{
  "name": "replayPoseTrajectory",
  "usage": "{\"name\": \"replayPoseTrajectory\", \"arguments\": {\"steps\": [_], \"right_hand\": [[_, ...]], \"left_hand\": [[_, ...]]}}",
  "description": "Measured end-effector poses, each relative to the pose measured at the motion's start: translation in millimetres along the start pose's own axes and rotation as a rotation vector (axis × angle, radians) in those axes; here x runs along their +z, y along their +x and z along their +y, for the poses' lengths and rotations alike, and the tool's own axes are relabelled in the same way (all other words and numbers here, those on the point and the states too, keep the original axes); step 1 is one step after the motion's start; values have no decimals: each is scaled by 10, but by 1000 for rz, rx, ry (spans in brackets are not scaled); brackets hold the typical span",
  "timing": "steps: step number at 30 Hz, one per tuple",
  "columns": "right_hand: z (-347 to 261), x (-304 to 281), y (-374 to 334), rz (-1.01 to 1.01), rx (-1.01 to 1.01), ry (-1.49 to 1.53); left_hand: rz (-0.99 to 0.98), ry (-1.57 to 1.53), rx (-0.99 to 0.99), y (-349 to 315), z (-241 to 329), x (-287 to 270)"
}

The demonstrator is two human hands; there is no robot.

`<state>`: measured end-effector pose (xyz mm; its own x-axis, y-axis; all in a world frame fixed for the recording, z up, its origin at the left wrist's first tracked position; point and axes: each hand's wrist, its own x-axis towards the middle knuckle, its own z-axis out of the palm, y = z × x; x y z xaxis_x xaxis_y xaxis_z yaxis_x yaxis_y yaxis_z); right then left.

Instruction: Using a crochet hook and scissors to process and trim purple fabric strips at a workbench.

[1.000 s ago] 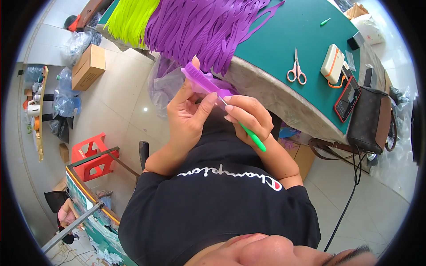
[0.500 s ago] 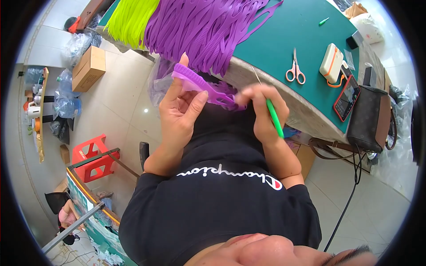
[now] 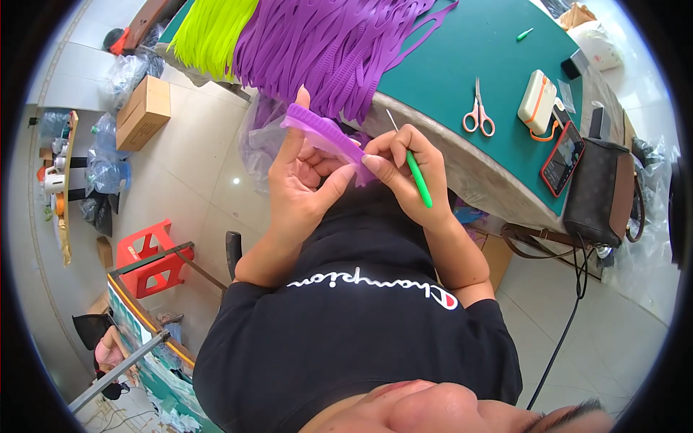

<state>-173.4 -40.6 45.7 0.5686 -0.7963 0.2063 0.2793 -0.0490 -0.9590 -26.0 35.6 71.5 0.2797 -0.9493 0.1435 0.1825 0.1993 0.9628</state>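
A flexible purple strap (image 3: 328, 137), ribbed along one edge, stretches between my hands in front of my black shirt. My left hand (image 3: 299, 184) is closed on its left part, with the index finger raised behind it. My right hand (image 3: 413, 164) pinches the strap's right end between thumb and finger. The same hand keeps a slim tool with a green handle (image 3: 419, 182) and a thin pointed metal tip between its fingers; the tip points up and away from the strap. Beyond my hands, many more purple straps (image 3: 317, 54) hang over the table edge beside lime-green straps (image 3: 211, 36).
On the green table (image 3: 440, 68) lie pink-handled scissors (image 3: 478, 115), a white case (image 3: 538, 99), a red-edged phone (image 3: 563, 159) and a small green tool (image 3: 525, 34). A brown bag (image 3: 598, 191) stands at right. A red stool (image 3: 153, 260) and cardboard box (image 3: 144, 114) are left.
My right hand has moved left and nearer to my left hand, from blurred motion to a pinch on the strap. The strap's loose right part is gathered in, and the green-handled tool moved with the hand.
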Motion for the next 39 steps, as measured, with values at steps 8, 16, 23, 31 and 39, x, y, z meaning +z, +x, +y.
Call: {"name": "replayPoseTrajectory", "arguments": {"steps": [8, 16, 23, 31, 39], "right_hand": [[9, -24, -6, 22, 18, 79], [36, -23, -27, -3, 42, 163], [-11, -8, -56, -17, 55, 138], [-278, -52, -181, -106, -224, 290], [-636, -281, -338, -90, -306, 730]], "left_hand": [[-29, 8, 14, 2, 1, 35], [-39, -18, -43, -4, -8, 23], [-34, 16, -27, -18, -66, -7], [140, 514, 119, 186, -461, -285], [440, 649, -21, 388, -736, -1061]]}}
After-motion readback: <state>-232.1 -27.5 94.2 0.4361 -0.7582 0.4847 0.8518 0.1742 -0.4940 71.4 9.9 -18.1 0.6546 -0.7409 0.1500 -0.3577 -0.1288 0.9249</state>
